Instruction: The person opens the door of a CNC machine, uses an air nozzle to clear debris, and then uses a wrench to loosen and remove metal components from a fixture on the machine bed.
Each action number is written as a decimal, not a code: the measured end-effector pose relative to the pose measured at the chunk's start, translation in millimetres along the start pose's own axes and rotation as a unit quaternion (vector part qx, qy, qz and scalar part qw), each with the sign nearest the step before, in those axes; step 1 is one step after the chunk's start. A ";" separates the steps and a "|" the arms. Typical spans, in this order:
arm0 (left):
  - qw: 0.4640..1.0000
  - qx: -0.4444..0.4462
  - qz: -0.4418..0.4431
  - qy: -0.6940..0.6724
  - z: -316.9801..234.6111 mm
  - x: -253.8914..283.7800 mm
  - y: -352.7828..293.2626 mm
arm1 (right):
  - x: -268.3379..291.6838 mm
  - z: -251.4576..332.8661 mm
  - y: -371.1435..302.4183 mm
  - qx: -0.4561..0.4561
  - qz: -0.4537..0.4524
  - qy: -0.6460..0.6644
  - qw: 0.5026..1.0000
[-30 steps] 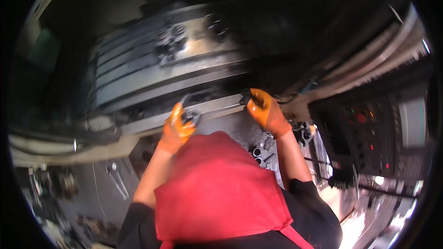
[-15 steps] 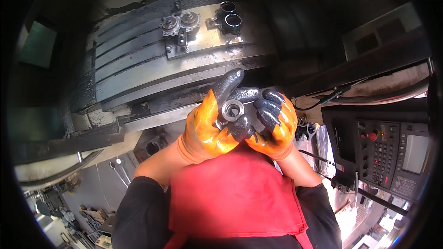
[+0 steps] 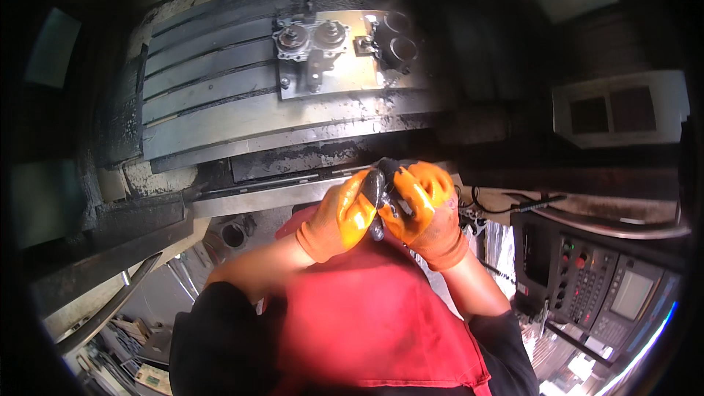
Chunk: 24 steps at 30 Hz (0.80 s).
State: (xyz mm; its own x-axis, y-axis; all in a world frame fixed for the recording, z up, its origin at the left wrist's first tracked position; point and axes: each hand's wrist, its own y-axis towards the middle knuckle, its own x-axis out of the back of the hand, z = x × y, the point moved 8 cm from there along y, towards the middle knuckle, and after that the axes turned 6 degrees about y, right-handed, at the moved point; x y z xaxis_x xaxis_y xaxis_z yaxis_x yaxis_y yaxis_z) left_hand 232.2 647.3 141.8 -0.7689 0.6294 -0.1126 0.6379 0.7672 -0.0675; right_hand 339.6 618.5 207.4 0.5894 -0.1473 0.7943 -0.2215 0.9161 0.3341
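Two gloved hands (image 3: 339,214) (image 3: 425,213), curled and touching, contents impossible to tell, near one slotted table (image 3: 220,119) with two dark cylinders (image 3: 402,50) (image 3: 397,23)

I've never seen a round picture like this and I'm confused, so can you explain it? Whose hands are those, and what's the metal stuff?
There's no robot here. A person wears a camera on their head, looking down, and its wide lens bends everything. The red cloth is their apron. The left hand and right hand wear orange gloves with dark fingertips. They meet in front of the apron; the fingers hide whatever might be between them.

Beyond is a grooved metal table. On it lies a flat plate carrying a metal part with two round tops and a darker part with two rings. At right is a control panel with buttons and a screen.
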 end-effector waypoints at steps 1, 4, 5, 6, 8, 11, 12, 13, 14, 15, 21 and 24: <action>0.999 0.042 0.013 -0.003 18.3 6.2 1.6 | -14.1 -8.2 3.5 -0.020 0.026 0.028 0.999; 0.996 0.064 -0.054 -0.036 77.5 31.4 -0.8 | -50.5 -27.8 19.1 -0.046 0.080 0.079 0.993; 0.991 0.075 -0.088 -0.069 99.4 44.1 -0.2 | -56.2 -35.0 31.5 -0.031 0.062 0.089 0.994; 0.983 0.087 -0.123 -0.102 115.6 59.7 1.3 | -61.6 -43.8 44.2 -0.017 0.044 0.100 0.994; 0.964 0.146 -0.138 -0.177 121.0 97.8 33.7 | -66.7 -84.4 66.6 -0.103 0.039 0.126 0.986; 0.958 0.138 -0.241 -0.075 158.2 180.2 66.8 | -85.8 -140.8 124.6 -0.170 0.050 0.148 0.973; 0.956 0.122 -0.264 -0.043 189.3 199.9 81.3 | -92.4 -151.6 151.5 -0.122 0.047 0.087 0.988; 0.939 0.134 -0.238 -0.207 215.8 199.9 99.6 | -95.6 -163.5 176.1 -0.080 0.036 0.020 0.996; 0.952 0.121 -0.201 -0.197 227.8 203.0 115.1 | -105.8 -182.6 197.4 -0.101 0.027 0.034 0.994; 0.955 0.132 -0.207 -0.168 242.7 202.1 128.3 | -113.2 -185.9 221.5 -0.070 0.030 0.010 0.997; 0.948 0.160 -0.203 -0.187 279.2 186.8 165.3 | -183.6 -237.3 324.6 0.019 0.097 -0.093 0.991; 0.934 0.178 -0.224 -0.215 273.8 182.5 157.2 | -220.2 -247.8 355.6 0.075 0.140 -0.133 0.978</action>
State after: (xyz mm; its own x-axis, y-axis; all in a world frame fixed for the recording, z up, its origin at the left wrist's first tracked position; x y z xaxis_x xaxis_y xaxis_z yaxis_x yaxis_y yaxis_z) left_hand 204.2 848.9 -160.7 -0.9222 0.0894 -0.3763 0.2901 0.8033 -0.5201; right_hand 323.6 1069.1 25.7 0.2700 -0.0080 0.9628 -0.4696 0.8719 0.1389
